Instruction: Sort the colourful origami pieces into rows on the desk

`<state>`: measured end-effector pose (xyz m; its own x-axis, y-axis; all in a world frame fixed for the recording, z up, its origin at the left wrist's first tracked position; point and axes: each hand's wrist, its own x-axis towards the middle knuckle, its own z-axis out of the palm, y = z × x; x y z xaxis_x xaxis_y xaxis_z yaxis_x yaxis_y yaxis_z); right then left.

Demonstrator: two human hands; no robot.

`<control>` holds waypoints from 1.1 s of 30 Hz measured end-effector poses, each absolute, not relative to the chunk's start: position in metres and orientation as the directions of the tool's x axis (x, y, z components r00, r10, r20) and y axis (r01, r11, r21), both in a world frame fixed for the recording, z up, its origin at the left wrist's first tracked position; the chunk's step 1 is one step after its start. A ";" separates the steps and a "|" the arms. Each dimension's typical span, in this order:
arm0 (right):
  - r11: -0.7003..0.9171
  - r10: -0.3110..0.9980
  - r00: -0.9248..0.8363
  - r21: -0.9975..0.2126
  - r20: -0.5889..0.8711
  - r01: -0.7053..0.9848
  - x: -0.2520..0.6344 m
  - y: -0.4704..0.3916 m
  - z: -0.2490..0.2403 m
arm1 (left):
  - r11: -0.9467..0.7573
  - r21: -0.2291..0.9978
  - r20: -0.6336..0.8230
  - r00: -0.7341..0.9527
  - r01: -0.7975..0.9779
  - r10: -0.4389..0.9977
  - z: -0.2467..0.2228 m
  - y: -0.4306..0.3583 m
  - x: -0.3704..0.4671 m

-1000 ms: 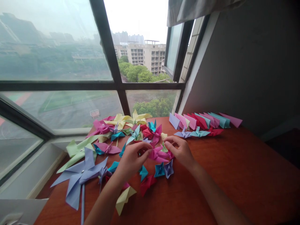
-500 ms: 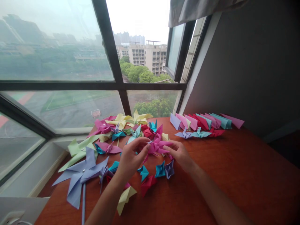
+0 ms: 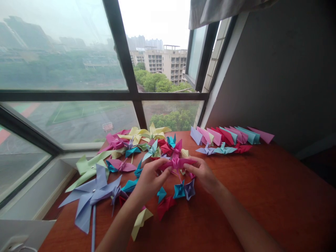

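A pink origami crane is held up between my two hands over the middle of the table, its wings stretched sideways. My left hand pinches the left wing between thumb and fingers. The right wing is gripped by my right hand in the same way. Just below the crane lie a blue paper boat and a purple paper boat, with a red folded paper piece nearer me. Behind my hands sits a pile of folded cranes, which the hands partly cover.
A purple pinwheel on a stick lies at the left, with a green pinwheel behind it. Yellow pinwheels rest by the window. At the back right stands a row of paper planes, with several cranes before it on the wooden table.
The pink crane has turned and its wings are now spread straight between my hands. My left hand has moved slightly to the right and now grips the left wing.
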<state>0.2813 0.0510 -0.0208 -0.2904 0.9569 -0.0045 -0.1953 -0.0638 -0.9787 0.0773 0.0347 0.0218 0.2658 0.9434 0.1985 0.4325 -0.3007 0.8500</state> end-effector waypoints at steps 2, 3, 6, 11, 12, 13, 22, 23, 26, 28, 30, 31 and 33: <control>-0.060 0.960 -0.281 -0.981 -0.007 -0.182 0.282 0.052 -0.021 | -0.312 0.849 0.202 0.282 0.428 0.938 0.021 0.035 0.077; -0.056 0.961 -0.277 -0.982 -0.004 -0.178 0.283 0.052 -0.022 | -0.316 0.849 0.202 0.292 0.423 0.935 0.021 0.035 0.076; -0.022 0.959 -0.283 -0.984 0.029 -0.175 0.283 0.053 -0.021 | -0.328 0.850 0.205 0.314 0.413 0.927 0.021 0.035 0.075; 0.022 0.953 -0.293 -0.981 0.080 -0.195 0.282 0.053 -0.018 | -0.339 0.838 0.217 0.309 0.427 0.926 0.021 0.036 0.075; 0.031 0.951 -0.296 -0.979 0.091 -0.201 0.282 0.053 -0.018 | -0.339 0.840 0.220 0.305 0.424 0.927 0.020 0.036 0.075; 0.042 0.948 -0.300 -0.978 0.104 -0.206 0.282 0.053 -0.017 | -0.338 0.843 0.220 0.305 0.419 0.927 0.020 0.036 0.075; -0.019 0.932 -0.360 -0.988 0.039 -0.155 0.283 0.051 -0.014 | -0.358 0.833 0.227 0.329 0.421 0.916 0.018 0.035 0.076; -0.025 0.931 -0.363 -0.988 0.033 -0.154 0.283 0.051 -0.014 | -0.360 0.831 0.223 0.338 0.424 0.914 0.018 0.035 0.076; -0.024 0.932 -0.360 -0.989 0.031 -0.147 0.284 0.051 -0.014 | -0.359 0.824 0.203 0.363 0.438 0.909 0.019 0.035 0.076; -0.019 0.939 -0.344 -0.991 0.028 -0.133 0.284 0.051 -0.015 | -0.344 0.831 0.182 0.371 0.438 0.911 0.019 0.035 0.076; -0.015 0.944 -0.328 -0.993 0.025 -0.119 0.285 0.051 -0.015 | -0.326 0.846 0.164 0.376 0.423 0.912 0.018 0.035 0.076; -0.014 0.946 -0.323 -0.993 0.024 -0.114 0.285 0.051 -0.015 | -0.319 0.853 0.159 0.377 0.412 0.912 0.017 0.035 0.076; -0.013 0.948 -0.316 -0.993 0.024 -0.114 0.284 0.051 -0.015 | -0.308 0.867 0.155 0.376 0.391 0.913 0.017 0.035 0.076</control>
